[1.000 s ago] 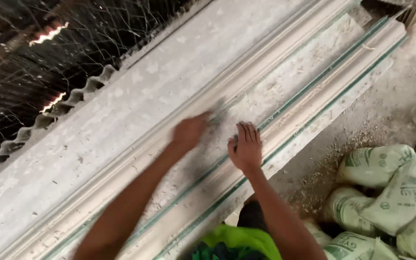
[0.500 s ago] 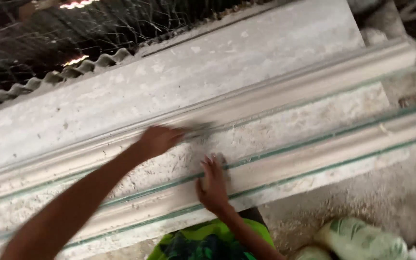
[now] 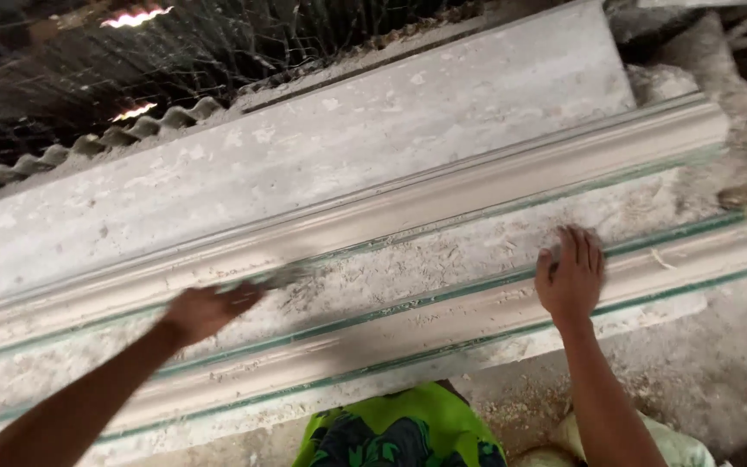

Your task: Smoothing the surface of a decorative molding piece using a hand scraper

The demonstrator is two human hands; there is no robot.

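A long grey-white plaster moulding (image 3: 443, 203) with green edge strips lies across the view on a dusty slab (image 3: 322, 147). My left hand (image 3: 205, 310) is blurred over the rough, fibre-strewn channel (image 3: 443, 259) between two raised ridges and grips a small thin tool (image 3: 283, 277) whose shape I cannot make out. Flat on the channel and the near ridge (image 3: 443, 316), further right, rests my right hand (image 3: 572, 275) with fingers spread, holding nothing.
Wire mesh (image 3: 218, 43) and a corrugated sheet edge (image 3: 88, 147) run along the far side. A dusty floor (image 3: 719, 363) lies at the right. My green patterned clothing (image 3: 399, 428) shows at the bottom, with a pale sack (image 3: 676, 437) beside it.
My right hand has slid to the right along the channel. My left hand has stayed over the channel with the tool. The view has shifted so the sacks are mostly out of frame.
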